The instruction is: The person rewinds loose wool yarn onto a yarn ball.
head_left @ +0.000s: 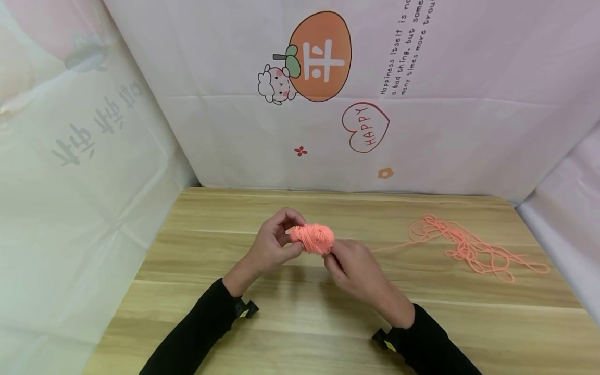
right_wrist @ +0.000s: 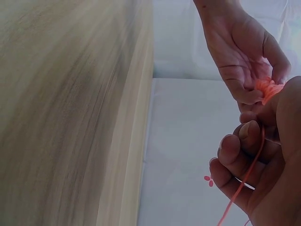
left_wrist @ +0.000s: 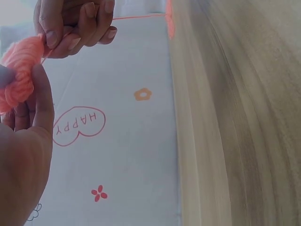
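Note:
A small coral-pink ball of yarn (head_left: 313,238) is held up over the table, between the two hands. My left hand (head_left: 268,246) grips it from the left end, thumb below and fingers above. At its right end my right hand (head_left: 360,268) pinches the yarn strand close against the ball. In the right wrist view this strand (right_wrist: 245,181) runs from the pinch across the curled fingers. The left wrist view shows the ball (left_wrist: 21,70) between the left thumb and fingers, with the right fingertips right at its edge.
A loose tangle of the same yarn (head_left: 469,247) lies on the right of the wooden table (head_left: 300,333), joined to the right hand by a thin strand. A printed white cloth (head_left: 234,140) stands behind the table, with more white cloth at both sides.

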A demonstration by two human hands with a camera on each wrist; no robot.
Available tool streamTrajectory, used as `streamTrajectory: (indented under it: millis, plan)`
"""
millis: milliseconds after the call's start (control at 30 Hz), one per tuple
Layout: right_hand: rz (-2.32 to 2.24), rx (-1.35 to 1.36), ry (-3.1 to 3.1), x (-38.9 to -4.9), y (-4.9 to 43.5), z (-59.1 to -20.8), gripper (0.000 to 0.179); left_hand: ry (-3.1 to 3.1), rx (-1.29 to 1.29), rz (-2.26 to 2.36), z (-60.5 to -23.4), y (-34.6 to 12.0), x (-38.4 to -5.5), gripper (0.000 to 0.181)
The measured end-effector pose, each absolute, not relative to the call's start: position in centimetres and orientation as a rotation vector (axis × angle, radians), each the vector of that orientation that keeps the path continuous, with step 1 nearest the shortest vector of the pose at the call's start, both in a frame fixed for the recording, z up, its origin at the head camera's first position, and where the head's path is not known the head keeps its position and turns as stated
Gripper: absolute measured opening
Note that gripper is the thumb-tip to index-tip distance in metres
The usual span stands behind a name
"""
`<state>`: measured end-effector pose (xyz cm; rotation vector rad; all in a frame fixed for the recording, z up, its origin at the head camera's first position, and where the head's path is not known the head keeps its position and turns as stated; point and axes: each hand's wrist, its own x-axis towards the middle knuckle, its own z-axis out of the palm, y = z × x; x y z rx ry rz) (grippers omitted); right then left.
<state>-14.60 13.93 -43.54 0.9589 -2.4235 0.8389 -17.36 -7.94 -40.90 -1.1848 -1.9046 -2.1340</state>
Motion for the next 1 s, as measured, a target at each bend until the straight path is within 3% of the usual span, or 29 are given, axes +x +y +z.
streamTrajectory:
  millis: [367, 1000]
  plan:
    - [0.845, 0.984, -2.418, -14.28, 13.87, -43.66, 0.018, -1.976, -0.946, -2.064, -41.10, -7.85, -17.47, 0.032]
    - [0.827, 0.968, -2.411, -13.96, 13.85, -42.94, 0.018, -2.176, -0.966, -1.837, -41.39, -7.43, -17.42, 0.029]
